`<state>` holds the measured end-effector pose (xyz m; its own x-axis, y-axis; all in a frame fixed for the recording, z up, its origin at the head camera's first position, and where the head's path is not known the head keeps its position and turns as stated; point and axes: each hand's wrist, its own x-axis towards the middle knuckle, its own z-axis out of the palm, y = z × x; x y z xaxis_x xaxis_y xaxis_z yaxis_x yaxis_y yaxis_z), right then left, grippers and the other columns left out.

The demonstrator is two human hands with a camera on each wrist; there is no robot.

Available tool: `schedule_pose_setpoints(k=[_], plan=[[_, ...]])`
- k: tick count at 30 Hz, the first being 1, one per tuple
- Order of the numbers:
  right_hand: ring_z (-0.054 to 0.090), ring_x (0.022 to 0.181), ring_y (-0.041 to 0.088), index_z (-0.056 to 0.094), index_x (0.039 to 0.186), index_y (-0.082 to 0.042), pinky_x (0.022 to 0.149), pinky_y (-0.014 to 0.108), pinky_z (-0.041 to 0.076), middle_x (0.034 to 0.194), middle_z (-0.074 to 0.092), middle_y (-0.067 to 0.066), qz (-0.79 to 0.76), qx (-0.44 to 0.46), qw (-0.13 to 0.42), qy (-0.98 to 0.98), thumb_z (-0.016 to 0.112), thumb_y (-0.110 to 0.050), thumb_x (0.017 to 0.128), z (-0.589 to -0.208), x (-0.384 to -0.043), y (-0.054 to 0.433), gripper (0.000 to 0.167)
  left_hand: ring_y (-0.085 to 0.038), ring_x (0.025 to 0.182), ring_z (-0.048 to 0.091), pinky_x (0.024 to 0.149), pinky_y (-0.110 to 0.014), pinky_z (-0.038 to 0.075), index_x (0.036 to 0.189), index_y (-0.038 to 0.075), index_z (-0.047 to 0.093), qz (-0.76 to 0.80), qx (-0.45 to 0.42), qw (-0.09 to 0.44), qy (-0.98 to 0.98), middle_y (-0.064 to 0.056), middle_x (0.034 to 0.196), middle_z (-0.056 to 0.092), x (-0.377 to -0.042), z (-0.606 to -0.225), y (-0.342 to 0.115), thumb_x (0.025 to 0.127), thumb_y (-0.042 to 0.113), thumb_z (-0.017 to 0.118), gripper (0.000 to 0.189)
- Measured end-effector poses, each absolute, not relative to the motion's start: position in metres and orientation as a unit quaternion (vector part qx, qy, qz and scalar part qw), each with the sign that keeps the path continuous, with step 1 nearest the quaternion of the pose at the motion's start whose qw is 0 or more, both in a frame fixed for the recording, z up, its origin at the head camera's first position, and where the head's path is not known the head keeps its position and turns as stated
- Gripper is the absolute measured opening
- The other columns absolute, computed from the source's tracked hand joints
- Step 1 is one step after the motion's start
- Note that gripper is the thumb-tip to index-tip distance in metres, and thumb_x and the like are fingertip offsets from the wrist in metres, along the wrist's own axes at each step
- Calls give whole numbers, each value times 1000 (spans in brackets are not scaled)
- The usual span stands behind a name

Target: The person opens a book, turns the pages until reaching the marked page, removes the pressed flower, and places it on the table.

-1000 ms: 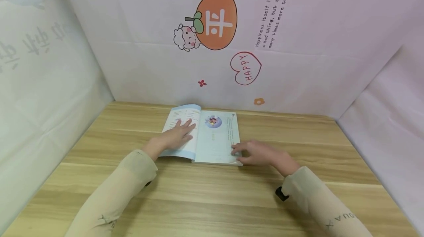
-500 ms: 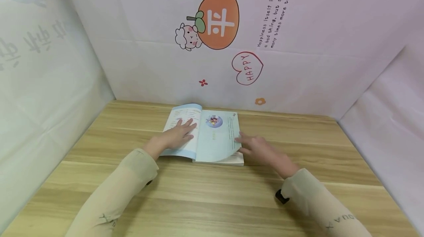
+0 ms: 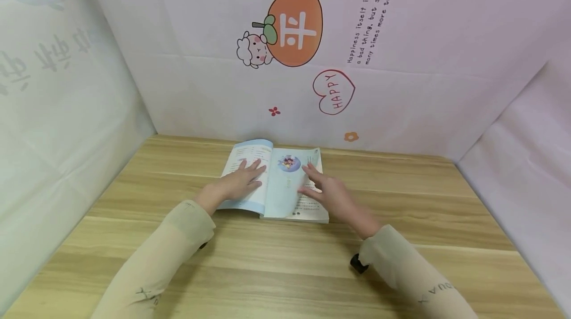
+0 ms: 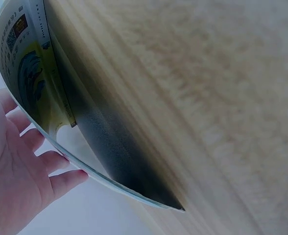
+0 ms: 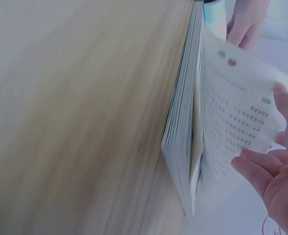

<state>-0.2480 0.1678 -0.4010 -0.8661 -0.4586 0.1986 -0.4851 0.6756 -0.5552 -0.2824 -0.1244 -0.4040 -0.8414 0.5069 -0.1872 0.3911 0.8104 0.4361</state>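
An open book [image 3: 312, 217] with pale blue and white pages lies near the back of the table. My left hand [image 3: 241, 183] rests spread on its left-hand pages, holding them down. In the left wrist view those pages bow up, with the left hand [image 4: 21, 171] against their curved edge. My right hand [image 3: 327, 192] is over the right side, fingers extended and thumb apart, touching a pale blue page [image 3: 281, 200] that is partly lifted and curling left. In the right wrist view, the right hand's fingers [image 5: 254, 169] overlap the printed underside of the lifted page [image 5: 227, 103].
The wooden table [image 3: 267, 269] extends on all sides of the book. Behind it stands a white and pink cloth backdrop [image 3: 200, 96] with cartoon prints, and similar cloth hangs at both sides. A dark band [image 3: 358, 263] shows at the right wrist.
My right hand has moved from the book's lower right corner up and left, lifting the blue page and uncovering the printed page beneath. The left hand has stayed in place.
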Motion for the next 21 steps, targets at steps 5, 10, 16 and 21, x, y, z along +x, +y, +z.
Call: schedule_pose_setpoints(k=[5, 10, 16, 21], plan=[[54, 132, 36, 45, 154, -2, 102, 47, 51, 161, 35, 14, 302, 323, 18, -897, 73, -26, 97, -407, -248, 151, 68, -50, 152, -3, 121, -61, 9, 164, 8, 24, 200, 244, 142, 938, -16, 170, 8, -283, -403, -123, 112, 28, 43, 58], [40, 144, 37, 48, 151, -1, 114, 50, 37, 161, 36, 19, 305, 380, -14, -873, 70, -20, 100, -413, -245, 136, 59, -49, 152, 1, 121, -62, 11, 164, 8, 19, 215, 243, 127, 937, -17, 170, 9, -284, -403, -124, 112, 28, 42, 61], [34, 148, 35, 55, 146, -2, 118, 48, 31, 159, 40, 16, 287, 412, -25, -865, 66, -19, 102, -415, -240, 126, 49, -47, 153, 6, 121, -61, 12, 165, 7, 18, 234, 257, 97, 933, -18, 170, 9, -285, -406, -126, 113, 29, 39, 60], [35, 148, 32, 58, 144, -4, 118, 45, 30, 158, 43, 13, 278, 422, -32, -862, 64, -18, 104, -414, -240, 120, 44, -46, 153, 9, 121, -61, 13, 165, 8, 19, 254, 261, 74, 928, -18, 170, 9, -285, -406, -127, 113, 27, 37, 58]])
